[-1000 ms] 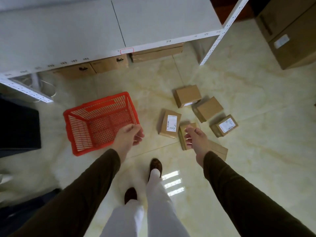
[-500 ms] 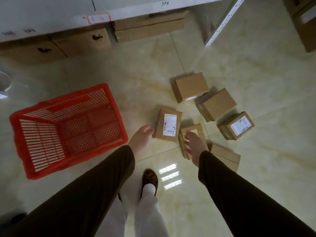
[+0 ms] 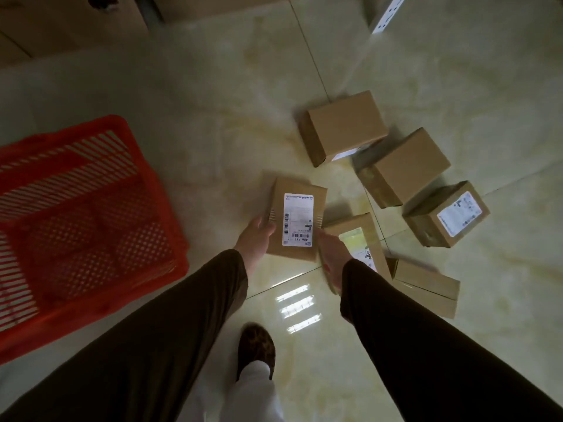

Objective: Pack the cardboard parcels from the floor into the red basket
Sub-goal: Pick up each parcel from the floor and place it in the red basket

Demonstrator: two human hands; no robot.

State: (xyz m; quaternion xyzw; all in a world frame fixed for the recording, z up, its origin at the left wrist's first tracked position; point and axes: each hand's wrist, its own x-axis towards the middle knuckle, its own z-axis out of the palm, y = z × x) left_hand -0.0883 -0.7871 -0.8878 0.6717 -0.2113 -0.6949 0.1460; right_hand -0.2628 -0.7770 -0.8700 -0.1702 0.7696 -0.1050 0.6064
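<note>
A flat cardboard parcel with a white barcode label point(image 3: 297, 220) lies on the tiled floor in front of me. My left hand point(image 3: 255, 239) grips its left edge, thumb on top. My right hand point(image 3: 332, 254), blurred, presses against its lower right edge. The red plastic basket point(image 3: 117, 124) stands empty on the floor to the left. Several more parcels lie to the right: a plain one point(image 3: 344, 126), another plain one point(image 3: 405, 166), a labelled cube point(image 3: 447, 214), a labelled one point(image 3: 359, 236) partly under my right wrist, and a flat one point(image 3: 426, 284).
Large cardboard boxes point(image 3: 76, 22) sit under the shelving at the top left, and a white shelf post point(image 3: 387, 16) stands at the top right. My shoe point(image 3: 257, 348) is planted on the glossy floor between my arms.
I have bent lower and closer to the floor. Both hands have moved in onto the labelled parcel, the left from open air beside it, the right off the neighbouring parcel.
</note>
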